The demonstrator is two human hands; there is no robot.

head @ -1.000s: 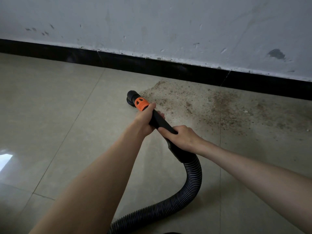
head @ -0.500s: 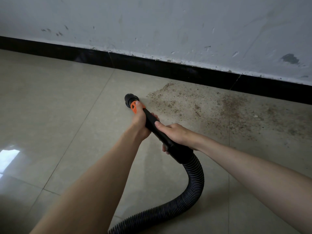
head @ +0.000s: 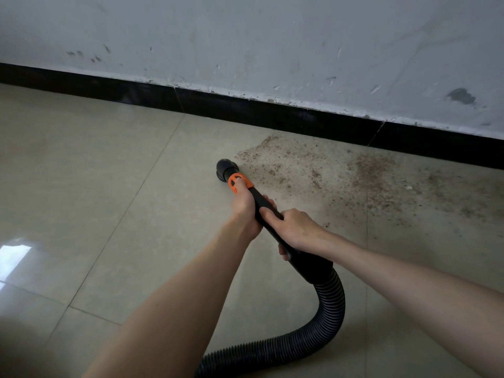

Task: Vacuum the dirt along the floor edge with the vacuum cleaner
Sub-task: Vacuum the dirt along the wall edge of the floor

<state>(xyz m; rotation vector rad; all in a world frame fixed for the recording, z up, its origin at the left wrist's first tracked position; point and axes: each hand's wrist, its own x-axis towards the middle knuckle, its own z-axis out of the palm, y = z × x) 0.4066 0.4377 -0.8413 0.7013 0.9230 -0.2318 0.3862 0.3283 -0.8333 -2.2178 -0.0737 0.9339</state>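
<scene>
A black vacuum wand with an orange collar [head: 240, 181] ends in a round nozzle [head: 225, 170] on the beige tile floor. My left hand [head: 245, 211] grips the wand just behind the collar. My right hand [head: 294, 227] grips it lower down, near the cuff of the ribbed black hose [head: 324, 317]. Brown dirt [head: 341, 175] is scattered over the tiles to the right of the nozzle, reaching the black skirting. The nozzle sits at the dirt patch's left edge. The vacuum's body is out of view.
A black skirting board [head: 272, 115] runs along the foot of a scuffed white wall [head: 272, 45]. The hose curls back toward the bottom edge between my arms. A bright window reflection [head: 13, 257] lies on the tiles at the far left.
My view has shifted, so the wall and dirt sit further right in frame. My left thumb has slid up onto the orange collar. Both hands keep their hold on the wand.
</scene>
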